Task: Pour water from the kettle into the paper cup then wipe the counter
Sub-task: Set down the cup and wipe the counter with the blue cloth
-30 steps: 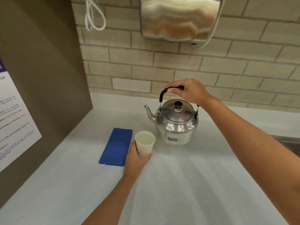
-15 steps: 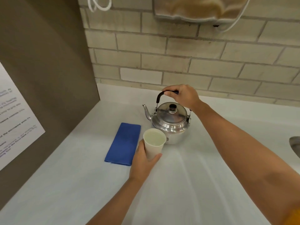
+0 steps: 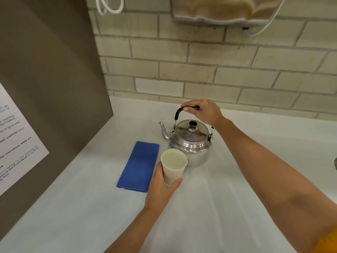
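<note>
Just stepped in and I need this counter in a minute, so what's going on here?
A person is at the white counter with both hands busy. The right hand grips the black handle of a steel kettle, which sits upright on the counter with its lid on. The left hand holds a paper cup just in front of the kettle. Nothing is pouring at this moment. A folded blue cloth lies flat to the left of the cup, untouched.
</note>
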